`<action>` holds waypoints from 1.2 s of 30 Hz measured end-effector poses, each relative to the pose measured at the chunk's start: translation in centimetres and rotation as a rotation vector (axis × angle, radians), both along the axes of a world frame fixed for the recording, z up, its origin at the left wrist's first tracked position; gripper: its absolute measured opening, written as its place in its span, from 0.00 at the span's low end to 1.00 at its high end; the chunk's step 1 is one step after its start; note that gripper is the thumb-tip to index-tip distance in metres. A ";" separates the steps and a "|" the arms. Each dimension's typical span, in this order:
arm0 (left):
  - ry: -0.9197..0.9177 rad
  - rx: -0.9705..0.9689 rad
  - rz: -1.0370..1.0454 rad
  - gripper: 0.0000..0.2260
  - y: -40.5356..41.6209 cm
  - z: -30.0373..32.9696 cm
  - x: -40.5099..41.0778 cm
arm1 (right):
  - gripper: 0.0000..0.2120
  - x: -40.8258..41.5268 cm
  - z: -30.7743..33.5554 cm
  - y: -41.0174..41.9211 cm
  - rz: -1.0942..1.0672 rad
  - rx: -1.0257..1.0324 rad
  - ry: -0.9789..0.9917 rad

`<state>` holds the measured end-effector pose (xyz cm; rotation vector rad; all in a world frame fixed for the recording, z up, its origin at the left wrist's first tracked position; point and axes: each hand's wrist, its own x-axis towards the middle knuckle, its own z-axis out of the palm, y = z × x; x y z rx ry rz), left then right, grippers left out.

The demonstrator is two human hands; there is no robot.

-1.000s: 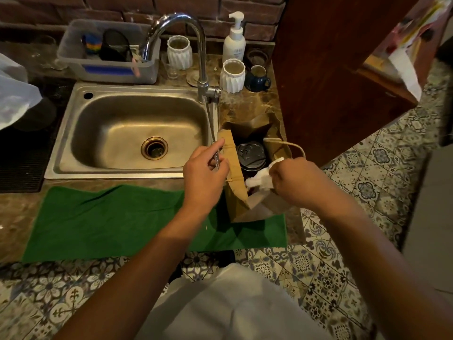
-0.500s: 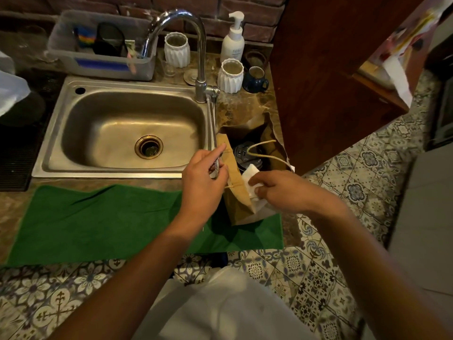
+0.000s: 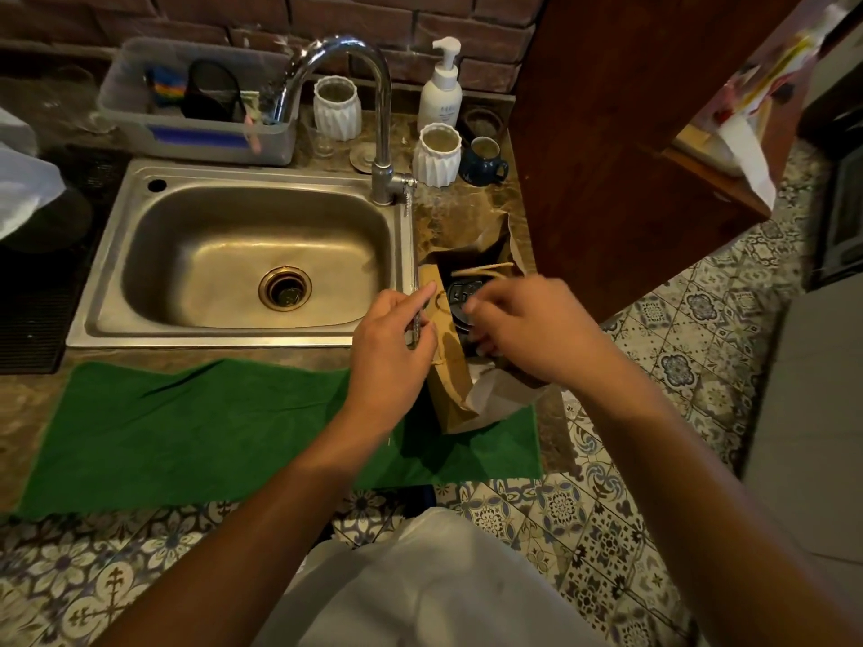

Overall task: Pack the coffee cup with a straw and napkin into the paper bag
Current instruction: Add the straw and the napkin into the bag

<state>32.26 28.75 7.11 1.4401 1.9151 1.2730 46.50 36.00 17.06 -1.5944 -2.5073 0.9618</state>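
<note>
Because the paper bag (image 3: 448, 361) is thin kraft paper standing on the green cloth (image 3: 187, 427) at the counter's (image 3: 32, 413) right end, it will likely handle light and floppy, creasing or tipping if pushed from one side. The left hand (image 3: 387, 347) pinches its near-left rim at about 9 o'clock of the opening, and the same closed grip carries the straw (image 3: 414, 315), a slim clear rod that looks stiff but slippery. The coffee cup (image 3: 462, 296) already sits inside the bag, its dark lid showing at the centre of the mouth; I judge it the heavy, spillable item, best left upright and untouched. The right hand (image 3: 527, 329) hovers over the opening at 3 o'clock, fingers curled down; whether its grip holds the napkin I cannot tell, since motion blur hides the fingertips. The bag's cord handles (image 3: 481, 269) at 12 o'clock seem the safest place to lift from once loaded.
</note>
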 end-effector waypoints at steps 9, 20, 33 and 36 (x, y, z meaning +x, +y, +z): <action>0.047 0.009 -0.038 0.22 0.2 0.2 0.3 | 0.20 -5.1 0.5 4.7 -0.187 0.374 0.052; 0.069 0.048 -0.059 0.23 0.2 -0.2 -0.1 | 0.18 -7.8 -2.4 7.2 -0.201 0.084 0.041; -0.247 0.046 -0.018 0.30 0.1 -0.4 -0.4 | 0.12 1.3 1.7 4.2 -0.195 0.141 0.518; -0.263 0.032 -0.027 0.31 0.0 -0.8 -0.5 | 0.08 3.0 0.8 2.8 -0.041 0.245 0.343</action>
